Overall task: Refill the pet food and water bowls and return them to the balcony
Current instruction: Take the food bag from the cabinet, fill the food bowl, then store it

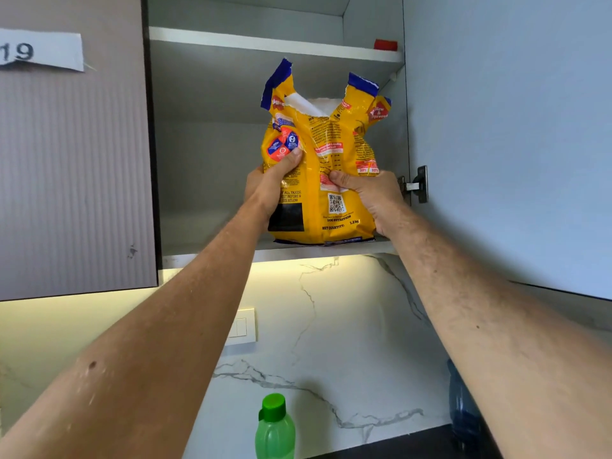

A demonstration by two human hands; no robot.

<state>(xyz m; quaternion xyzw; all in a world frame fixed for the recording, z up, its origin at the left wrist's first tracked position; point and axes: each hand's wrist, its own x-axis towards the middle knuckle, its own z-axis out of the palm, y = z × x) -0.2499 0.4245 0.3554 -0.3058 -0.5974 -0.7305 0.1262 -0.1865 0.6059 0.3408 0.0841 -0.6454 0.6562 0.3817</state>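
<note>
Yellow printed plastic marks the dog food bag (323,167), which stands upright on the lower shelf (212,250) of an open wall cabinet in the upper centre of the frame. Its top is torn open, with ragged blue-edged flaps standing up and a pale inner lining shown. The bag is gripped from both sides: the left hand (273,180) is wrapped round its left edge with the thumb pressed into the front, and the right hand (371,193) is curled round its right edge with the thumb pinching a fold of the plastic. The base of the bag appears to rest on the shelf near its front edge.

No bowl is shown, so the state of the food and water bowls cannot be told. Whether the bag is being fetched for filling or stowed afterwards cannot be decided from this view; either way, the return of the bowls to the balcony is not shown as done.

A red cap or lid (385,44) is seen on the upper shelf at the upper right. A green bottle (275,432) stands at the lower centre before the marbled wall, and a dark blue container (462,405) is partly hidden behind the right forearm.
</note>
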